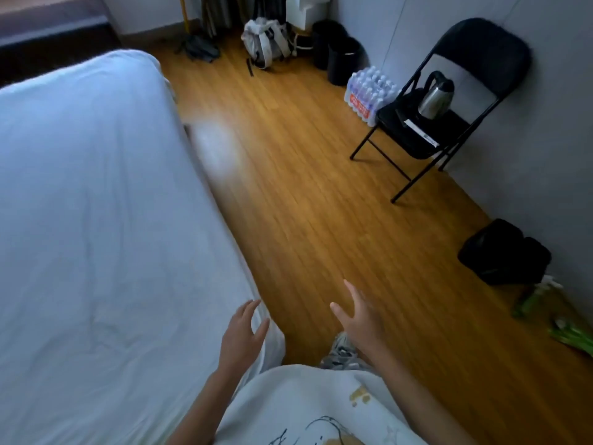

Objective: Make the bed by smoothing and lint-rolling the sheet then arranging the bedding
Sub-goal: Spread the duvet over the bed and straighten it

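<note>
Covering the left of the view, the white sheet [96, 203] lies on the bed with light creases; its left and near edges are cut off by the frame. The left hand [241, 337] hovers over the sheet's near right edge, fingers spread, holding nothing; contact cannot be confirmed. The right hand [359, 319] hangs over the wooden floor [305, 203], also spread and empty. A shoe [341, 351] is partly hidden behind it.
</note>
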Demonstrator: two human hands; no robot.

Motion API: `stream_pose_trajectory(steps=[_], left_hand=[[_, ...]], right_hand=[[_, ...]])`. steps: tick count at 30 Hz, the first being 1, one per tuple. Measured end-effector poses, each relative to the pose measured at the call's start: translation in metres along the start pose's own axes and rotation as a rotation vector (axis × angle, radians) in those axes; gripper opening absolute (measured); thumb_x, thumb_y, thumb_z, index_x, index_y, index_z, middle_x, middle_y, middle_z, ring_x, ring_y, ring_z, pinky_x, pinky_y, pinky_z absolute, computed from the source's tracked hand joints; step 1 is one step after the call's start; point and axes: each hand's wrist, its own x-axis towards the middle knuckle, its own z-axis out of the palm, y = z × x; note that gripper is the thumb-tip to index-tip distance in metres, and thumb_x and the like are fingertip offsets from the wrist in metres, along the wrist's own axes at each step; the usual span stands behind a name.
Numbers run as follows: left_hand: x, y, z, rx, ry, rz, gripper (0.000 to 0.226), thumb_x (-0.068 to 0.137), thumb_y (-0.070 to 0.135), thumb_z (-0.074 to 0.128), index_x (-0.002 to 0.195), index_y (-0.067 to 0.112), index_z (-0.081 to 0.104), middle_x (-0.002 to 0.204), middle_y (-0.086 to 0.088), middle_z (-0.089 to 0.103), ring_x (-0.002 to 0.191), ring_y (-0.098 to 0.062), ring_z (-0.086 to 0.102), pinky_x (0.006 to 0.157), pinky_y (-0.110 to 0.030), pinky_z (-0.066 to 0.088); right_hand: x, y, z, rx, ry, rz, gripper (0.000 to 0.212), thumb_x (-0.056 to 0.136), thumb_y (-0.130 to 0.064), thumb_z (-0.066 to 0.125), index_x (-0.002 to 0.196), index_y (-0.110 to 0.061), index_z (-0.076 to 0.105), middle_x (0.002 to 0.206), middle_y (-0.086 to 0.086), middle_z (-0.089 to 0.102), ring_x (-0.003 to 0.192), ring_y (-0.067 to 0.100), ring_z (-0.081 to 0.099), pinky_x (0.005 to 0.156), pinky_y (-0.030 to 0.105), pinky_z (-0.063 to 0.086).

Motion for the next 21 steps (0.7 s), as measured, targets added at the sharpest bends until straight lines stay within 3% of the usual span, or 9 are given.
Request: stream_pose_trajectory(steps=[9,21], left_hand=[[0.085,0.154,0.048,-0.176,0.084,-0.105,0.05,0.097,0.032,0.055,0.143,0.021,0.043,0.149,0.0,0.043,0.135,-0.017,0.043,0.105,-0.036,0.04],[0.26,0.164,-0.03,-0.22,0.179,-0.187,0.048,0.096,0.025,0.057,0.141,0.013,0.046,0.144,-0.008,0.049,0.13,-0.023,0.047,0.103,-0.04,0.043]], right_hand=[[0.122,0.024,-0.152,-0.014,-0.025,-0.01,0.062,0.093,-0.048,0.053,0.148,-0.031,0.03,0.151,-0.003,0.038,0.137,0.017,0.037,0.106,0.037,0.037],[0.303,-0.074,-0.173,-0.017,-0.074,-0.041,0.064,0.092,-0.05,0.054,0.148,-0.032,0.03,0.15,-0.004,0.038,0.136,0.017,0.038,0.107,0.038,0.038]])
